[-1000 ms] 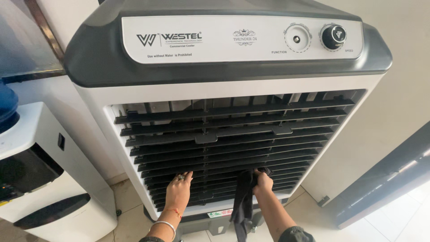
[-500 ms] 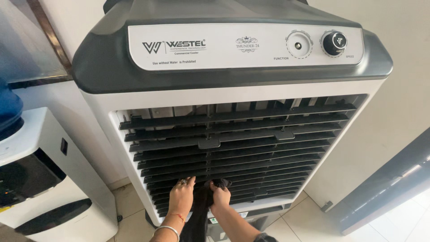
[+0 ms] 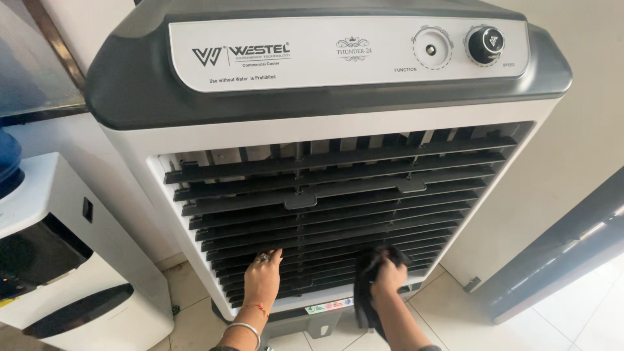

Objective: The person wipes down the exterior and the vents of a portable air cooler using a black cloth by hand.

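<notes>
A tall white air cooler with a grey top panel [image 3: 325,97] fills the head view. Black horizontal louvres [image 3: 338,195] cover its front. My left hand [image 3: 262,278], with a ring and a bangle, lies flat on the lower louvres, left of centre. My right hand [image 3: 389,278] grips a black cloth [image 3: 369,296] and presses it against the lower louvres at the right; the cloth's tail hangs down past the cooler's bottom edge.
A white water dispenser [image 3: 71,260] with a blue bottle [image 3: 8,159] stands at the left. Two knobs [image 3: 484,44] sit on the cooler's top panel. A cream wall is on the right, a dark door frame [image 3: 559,260] at lower right, and tiled floor [image 3: 572,325] below.
My right hand with the cloth swept left along the lower louvres to beside my left hand, then back to the right. My left hand stayed in place.
</notes>
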